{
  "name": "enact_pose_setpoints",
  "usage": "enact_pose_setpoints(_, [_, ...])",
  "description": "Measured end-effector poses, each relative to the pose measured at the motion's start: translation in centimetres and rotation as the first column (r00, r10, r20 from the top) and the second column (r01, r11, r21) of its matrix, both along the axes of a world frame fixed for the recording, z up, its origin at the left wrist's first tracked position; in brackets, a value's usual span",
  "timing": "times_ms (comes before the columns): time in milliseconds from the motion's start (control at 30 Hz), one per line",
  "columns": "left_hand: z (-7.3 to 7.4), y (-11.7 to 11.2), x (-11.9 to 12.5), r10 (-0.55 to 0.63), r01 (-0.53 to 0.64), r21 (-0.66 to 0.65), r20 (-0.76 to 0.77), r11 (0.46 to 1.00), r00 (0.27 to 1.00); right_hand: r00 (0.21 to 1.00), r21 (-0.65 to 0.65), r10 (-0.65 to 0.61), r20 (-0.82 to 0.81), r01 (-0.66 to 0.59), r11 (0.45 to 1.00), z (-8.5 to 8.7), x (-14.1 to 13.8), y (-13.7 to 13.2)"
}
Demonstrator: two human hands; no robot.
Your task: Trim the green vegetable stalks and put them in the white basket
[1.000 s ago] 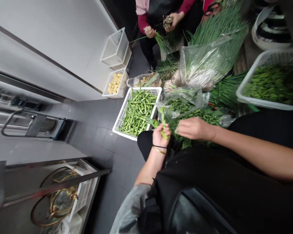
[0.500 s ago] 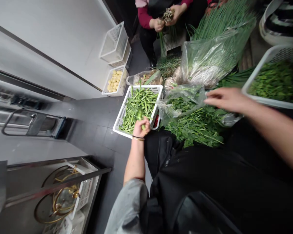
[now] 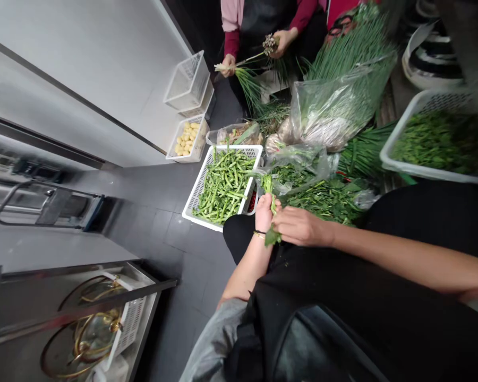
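My left hand (image 3: 265,212) is closed around a leafy green vegetable stalk (image 3: 268,183), whose top sticks up above the fist. Against it, my right hand (image 3: 301,226) pinches the same stalk lower down, and a leaf (image 3: 272,236) hangs out below the fingers. Just beyond the left hand stands a white slotted basket (image 3: 197,197) full of cut green stems (image 3: 227,183). To its right, a heap of leafy greens (image 3: 322,199) lies partly under a clear plastic bag (image 3: 322,164).
Opposite, a co-worker's hands (image 3: 281,43) hold long green stalks with roots. Bagged scallions (image 3: 334,116) lie in front of that person. A basket of chopped greens (image 3: 390,154) is at right. Peeled potatoes (image 3: 187,138) fill a crate at left, near stacked crates (image 3: 187,79). A metal shelf (image 3: 159,286) stands lower left.
My left hand has moved right, from over the basket to above my lap, still holding greens. My right hand has come left from the heap to meet it and grips the stalk.
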State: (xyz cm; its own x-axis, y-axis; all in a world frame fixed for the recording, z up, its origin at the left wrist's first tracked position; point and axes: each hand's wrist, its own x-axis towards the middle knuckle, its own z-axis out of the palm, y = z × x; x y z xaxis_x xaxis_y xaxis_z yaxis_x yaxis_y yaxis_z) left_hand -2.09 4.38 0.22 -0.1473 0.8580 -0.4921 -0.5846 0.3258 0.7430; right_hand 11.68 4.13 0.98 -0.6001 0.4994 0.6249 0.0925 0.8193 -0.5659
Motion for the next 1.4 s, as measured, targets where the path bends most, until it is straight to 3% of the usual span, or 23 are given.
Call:
enact_pose_setpoints(67, [0.2, -0.3, 0.0, -0.117, 0.114, 0.046, 0.078, 0.992, 0.990, 1.000, -0.203, 0.003, -0.002, -0.004, 0.979, 0.1, 0.9, -0.3])
enact_pose_setpoints(100, [0.3, -0.6, 0.0, -0.211, 0.203, 0.071, 0.139, 0.977, 0.967, 0.999, -0.385, -0.049, -0.004, 0.044, 0.922, 0.1, 1.5, 0.1])
enact_pose_setpoints(167, [0.7, -1.1, -0.1, -0.387, 0.374, 0.102, 0.236, 0.922, 0.891, 0.994, -0.720, -0.106, -0.011, 0.066, 0.691, 0.1, 2.5, 1.6])
enact_pose_setpoints(233, [1.0, -1.6, 0.0, -0.509, 0.492, 0.131, 0.247, 0.861, 0.824, 0.997, -0.879, -0.028, -0.071, -0.049, 0.474, 0.1, 2.9, 3.3])
enact_pose_setpoints(267, [1.1, -1.8, 0.1, -0.523, 0.504, 0.139, 0.218, 0.852, 0.824, 0.994, -0.904, 0.010, -0.111, -0.105, 0.414, 0.1, 2.8, 3.9])
enact_pose_setpoints(367, [1.3, -1.8, 0.0, -0.528, 0.516, 0.112, 0.141, 0.849, 0.838, 0.986, -0.917, 0.006, -0.167, -0.157, 0.366, 0.0, 1.9, 4.5])
enact_pose_setpoints(533, [1.3, -1.2, -1.2, -0.657, 0.687, -0.018, 0.274, 0.727, 0.703, 0.972, -0.938, 0.017, -0.234, -0.230, 0.258, -0.5, 0.8, 3.8])
enact_pose_setpoints(600, [1.2, -1.1, -1.1, -0.665, 0.703, -0.074, 0.268, 0.707, 0.697, 0.974, -0.947, 0.030, -0.223, -0.224, 0.232, -0.8, 0.9, 3.8])
enact_pose_setpoints(667, [0.8, -1.3, -0.5, -0.613, 0.631, -0.097, 0.166, 0.769, 0.773, 0.982, -0.950, 0.015, -0.188, -0.186, 0.252, -1.1, 0.9, 4.0])
enact_pose_setpoints(767, [0.0, -1.9, 1.0, -0.331, 0.336, 0.046, -0.095, 0.941, 0.939, 0.990, -0.939, -0.123, -0.070, -0.024, 0.344, -1.1, 0.6, 4.0])
enact_pose_setpoints(833, [-0.4, -2.2, 1.7, -0.194, 0.220, 0.158, -0.162, 0.963, 0.967, 0.973, -0.908, -0.232, 0.014, 0.110, 0.404, -0.7, 0.1, 3.4])
enact_pose_setpoints(900, [-0.4, -2.2, 1.9, -0.161, 0.179, 0.176, -0.112, 0.968, 0.981, 0.952, -0.819, -0.300, 0.064, 0.222, 0.529, -0.2, -0.2, 2.3])
enact_pose_setpoints(1000, [0.2, -1.7, 1.1, -0.106, 0.101, 0.125, 0.030, 0.987, 0.994, 0.965, -0.524, -0.251, 0.073, 0.251, 0.814, -0.4, 0.6, 0.4])
enact_pose_setpoints(1067, [0.8, -1.4, 0.3, -0.101, 0.093, 0.128, 0.061, 0.987, 0.993, 0.968, -0.375, -0.204, 0.145, 0.245, 0.894, -1.4, 2.1, -0.4])
enact_pose_setpoints(1133, [1.4, -1.5, -0.2, -0.142, 0.134, 0.154, 0.040, 0.979, 0.989, 0.930, -0.350, -0.127, 0.346, 0.253, 0.902, -2.8, 4.1, -0.4])
enact_pose_setpoints(1167, [1.5, -1.6, -0.3, -0.161, 0.156, 0.166, 0.018, 0.974, 0.987, 0.873, -0.366, -0.053, 0.485, 0.257, 0.894, -3.3, 5.0, -0.1])
enact_pose_setpoints(1233, [1.6, -2.1, 0.0, -0.194, 0.198, 0.179, -0.037, 0.964, 0.980, 0.726, -0.420, 0.105, 0.680, 0.269, 0.867, -3.4, 6.2, 0.7])
enact_pose_setpoints(1267, [1.5, -2.3, 0.3, -0.201, 0.212, 0.183, -0.075, 0.960, 0.977, 0.705, -0.451, 0.132, 0.697, 0.288, 0.845, -3.0, 6.3, 1.2])
enact_pose_setpoints(1333, [1.1, -2.8, 1.1, -0.198, 0.233, 0.191, -0.182, 0.954, 0.963, 0.812, -0.548, 0.064, 0.580, 0.331, 0.768, -1.3, 5.5, 2.4])
enact_pose_setpoints(1400, [0.8, -3.2, 1.8, -0.190, 0.258, 0.206, -0.299, 0.944, 0.935, 0.939, -0.698, -0.039, 0.342, 0.281, 0.658, 0.5, 3.7, 3.5])
